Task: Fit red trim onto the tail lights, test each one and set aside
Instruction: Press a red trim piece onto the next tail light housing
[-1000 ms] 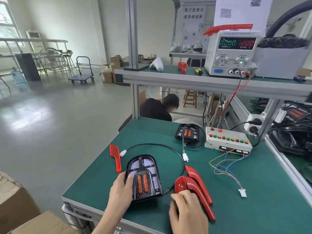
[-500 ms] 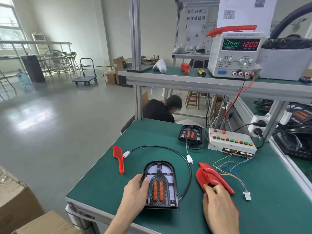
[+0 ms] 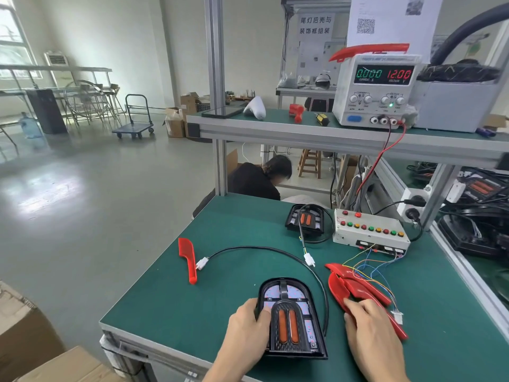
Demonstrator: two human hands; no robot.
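Our left hand grips the tail light by its left edge. Just right of it, our right hand holds the red trim.

left hand: grips tail light by its left edge
right hand: fingers on red trim, right of it

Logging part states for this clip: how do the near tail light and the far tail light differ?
The near tail light lies at the table's front edge, gripped by the left hand; the far tail light sits untouched beside the button box. The near one's cable arcs out across the mat; the far one's cable loops round its housing. The near one looks larger, being closer. Both are black housings with two orange strips, neither plugged in.
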